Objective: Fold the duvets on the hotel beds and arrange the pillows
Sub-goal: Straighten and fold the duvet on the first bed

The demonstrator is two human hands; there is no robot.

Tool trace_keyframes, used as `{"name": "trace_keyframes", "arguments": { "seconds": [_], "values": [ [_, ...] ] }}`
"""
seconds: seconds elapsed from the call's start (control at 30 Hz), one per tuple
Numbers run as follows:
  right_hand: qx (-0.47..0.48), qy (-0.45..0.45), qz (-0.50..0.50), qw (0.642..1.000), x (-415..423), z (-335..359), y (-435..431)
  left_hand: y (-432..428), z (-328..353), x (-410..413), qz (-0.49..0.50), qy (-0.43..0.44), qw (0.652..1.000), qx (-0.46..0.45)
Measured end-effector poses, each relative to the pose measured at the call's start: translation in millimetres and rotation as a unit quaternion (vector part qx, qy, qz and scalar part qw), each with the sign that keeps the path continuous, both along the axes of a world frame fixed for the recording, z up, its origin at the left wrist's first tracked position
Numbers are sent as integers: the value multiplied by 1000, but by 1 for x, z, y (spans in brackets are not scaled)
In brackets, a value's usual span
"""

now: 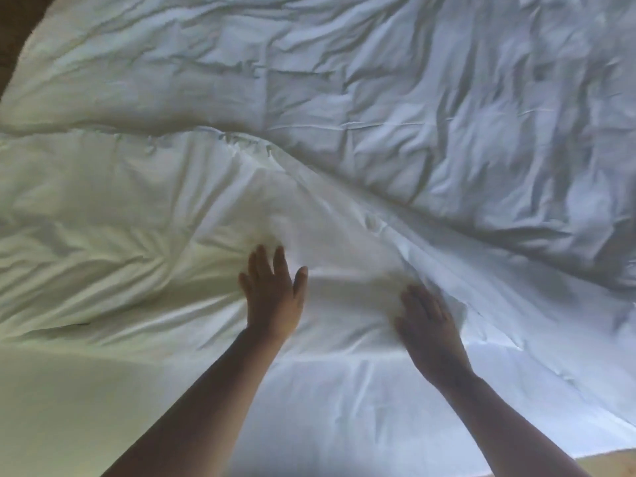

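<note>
White bedding fills almost everything I see, with a dark strip of floor [13, 32] at the top left corner and a sliver of tan floor at the bottom right edge. One duvet [378, 98] lies across the bed, rumpled and crossed with creases; its far part spreads wide over the top and right of my view. A folded-over portion of it [120, 218] lies nearer to me on the left, puffy and gathered, and its edge runs in a diagonal line from the upper middle down toward the right. Below that fold, a smoother white sheet [327, 390] covers the mattress close to my body.

I count two hands and two bare forearms, both mine. My left hand [273, 297] rests palm down on the folded duvet near the centre, fingers extended and slightly apart, thumb out to the side, flat against the cloth and gripping nothing. My right hand [430, 332] lies palm down just beside the diagonal edge, its fingers stretched forward and touching the fabric where it bunches; whether the fingertips pinch any cloth I cannot tell, since they blur into the folds. The hands stay apart from each other. I see no pillows.
</note>
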State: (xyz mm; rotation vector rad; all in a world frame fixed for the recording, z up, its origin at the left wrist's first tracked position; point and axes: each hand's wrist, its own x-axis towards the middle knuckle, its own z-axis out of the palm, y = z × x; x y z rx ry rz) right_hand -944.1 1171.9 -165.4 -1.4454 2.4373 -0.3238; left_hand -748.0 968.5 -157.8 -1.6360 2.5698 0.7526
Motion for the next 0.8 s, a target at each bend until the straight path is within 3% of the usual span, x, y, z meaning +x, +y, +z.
{"name": "trace_keyframes", "arguments": {
  "seconds": [0.07, 0.17, 0.27, 0.37, 0.43, 0.57, 0.63, 0.73, 0.77, 0.8],
  "values": [
    [-62, -88, -90, 990, -27, 15, 38, 34, 12, -59, -12, 60, 998, 1],
    [-148, -165, -266, 938, -64, 31, 99, 85, 31, -142, 8, 119, 991, 55],
    [-117, -256, -426, 860, -102, 32, 158, 129, 38, -203, 82, 133, 981, 118],
    [-89, -331, -502, 794, -136, 26, 199, 163, 41, -239, 203, 150, 954, 162],
    [-130, -420, -570, 694, -154, 24, 214, 182, 44, -256, 246, 159, 940, 174],
    [-252, -545, -665, 444, -181, 20, 236, 213, 44, -284, 275, 213, 918, 189],
    [-305, -572, -673, 355, -192, 14, 247, 226, 43, -296, 286, 215, 914, 191],
    [-336, -577, -681, 302, -210, 6, 262, 249, 45, -314, 280, 261, 902, 198],
    [-340, -582, -675, 298, -213, 3, 267, 256, 40, -319, 271, 283, 897, 206],
    [-339, -579, -665, 328, -216, -1, 273, 265, 37, -323, 270, 292, 890, 225]
  ]
}}
